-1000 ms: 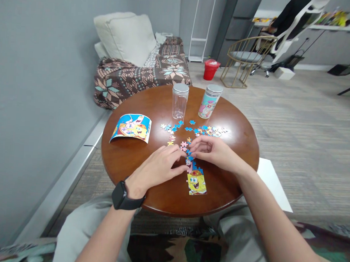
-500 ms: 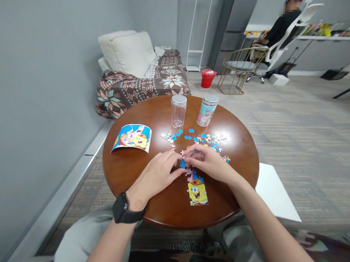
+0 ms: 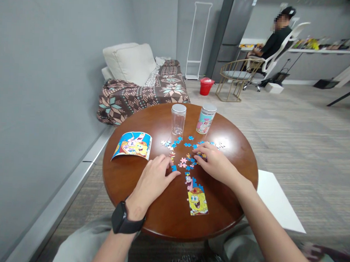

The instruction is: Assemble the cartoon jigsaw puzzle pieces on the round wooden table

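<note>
The left hand (image 3: 153, 177) rests on the desk (image 3: 165, 210) with thumb and fingers set around a blue piece (image 3: 174, 168); whether it is pinched or merely framed by them, I cannot tell. The right hand (image 3: 218, 164) is bent low over the loose pieces (image 3: 183, 162), its fingertips among them, perhaps to sort through or pick one; its own fingers hide whether it grasps anything. The joined puzzle part (image 3: 197, 201) lies between the two forearms, nearer the body than either hand, probably so that both can reach it easily. Left of the left hand, a curved picture sheet (image 3: 133, 145) lies printed side up, presumably to be looked at for comparison. Beyond both hands stand a see-through jar (image 3: 178, 122) and a printed jar (image 3: 205, 123), both lidded, likely set there to be out of the fingers' way.
</note>
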Available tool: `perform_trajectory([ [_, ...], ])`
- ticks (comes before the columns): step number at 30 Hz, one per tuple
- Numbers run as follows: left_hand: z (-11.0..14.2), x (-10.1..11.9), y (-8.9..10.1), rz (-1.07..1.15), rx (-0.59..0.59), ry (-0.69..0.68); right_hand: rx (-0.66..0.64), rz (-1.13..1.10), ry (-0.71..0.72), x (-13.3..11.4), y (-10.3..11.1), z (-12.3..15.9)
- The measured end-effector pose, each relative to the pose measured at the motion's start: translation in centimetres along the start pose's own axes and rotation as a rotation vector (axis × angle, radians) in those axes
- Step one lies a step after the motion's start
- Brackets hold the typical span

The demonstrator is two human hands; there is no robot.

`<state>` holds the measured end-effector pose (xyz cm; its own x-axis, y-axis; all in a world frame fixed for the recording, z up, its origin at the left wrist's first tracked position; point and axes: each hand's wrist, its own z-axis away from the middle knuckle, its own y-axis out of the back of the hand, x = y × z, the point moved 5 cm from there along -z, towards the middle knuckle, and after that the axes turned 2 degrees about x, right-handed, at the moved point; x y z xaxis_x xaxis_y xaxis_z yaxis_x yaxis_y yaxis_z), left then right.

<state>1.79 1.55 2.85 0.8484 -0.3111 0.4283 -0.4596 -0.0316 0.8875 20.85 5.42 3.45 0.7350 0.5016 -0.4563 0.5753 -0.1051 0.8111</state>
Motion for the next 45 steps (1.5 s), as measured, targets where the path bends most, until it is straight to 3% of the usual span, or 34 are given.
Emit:
perform_trajectory([
  [4,0.1,0.1,0.0,0.006,-0.002,-0.011,-0.057,0.136,-0.018,-0.8,-0.2,-2.4],
  [9,0.1,-0.1,-0.2,-0.004,-0.025,-0.006,-0.248,0.222,0.014,-1.0,-1.6,-6.3],
  [15,0.0,0.0,-0.1,-0.007,-0.050,0.008,-0.258,0.139,0.039,-0.5,-3.2,-9.0],
  [22,0.0,0.3,0.0,-0.001,-0.085,0.031,-0.174,0.080,-0.017,-0.4,-4.3,-8.5],
  [27,0.1,0.3,0.1,0.009,-0.084,0.026,-0.190,0.002,-0.009,0.1,-3.2,-7.4],
  [37,0.1,0.2,0.1,0.017,-0.052,0.007,-0.023,0.126,-0.275,5.0,-0.6,-7.0],
  [45,0.1,0.3,0.1,0.023,-0.048,0.011,-0.108,0.122,-0.170,4.6,-1.4,-7.0],
])
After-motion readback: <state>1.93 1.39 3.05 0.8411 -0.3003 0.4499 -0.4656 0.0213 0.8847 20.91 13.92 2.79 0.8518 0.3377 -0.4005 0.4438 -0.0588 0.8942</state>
